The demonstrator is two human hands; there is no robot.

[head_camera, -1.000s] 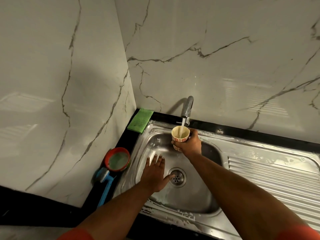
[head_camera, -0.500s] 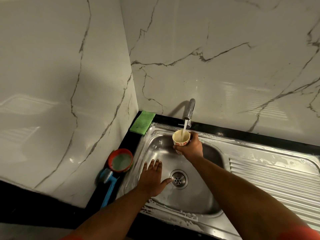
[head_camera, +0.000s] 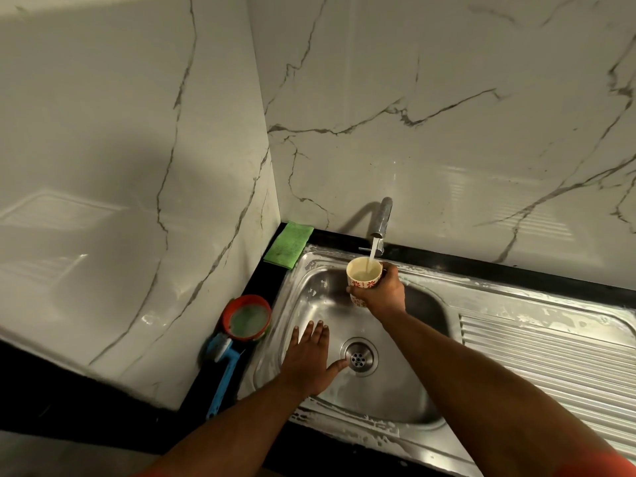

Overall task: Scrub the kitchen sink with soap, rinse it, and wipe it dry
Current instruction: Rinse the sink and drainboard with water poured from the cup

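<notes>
The steel sink (head_camera: 426,315) has soap foam along its rim and a round drain (head_camera: 359,357) in the basin floor. My right hand (head_camera: 382,292) grips a small cream cup with red flowers (head_camera: 363,275) under the tap (head_camera: 382,216). A stream of water runs from the tap into the cup. My left hand (head_camera: 308,359) lies flat on the basin floor, fingers straight, its thumb beside the drain.
A green cloth (head_camera: 288,245) lies on the black counter at the sink's back left corner. A red round container (head_camera: 246,317) and a blue-handled brush (head_camera: 223,368) sit left of the basin by the marble wall. The ribbed drainboard (head_camera: 550,359) extends right.
Both hands and the cup have kept their places while water keeps running into the cup. Only the camera has shifted slightly.
</notes>
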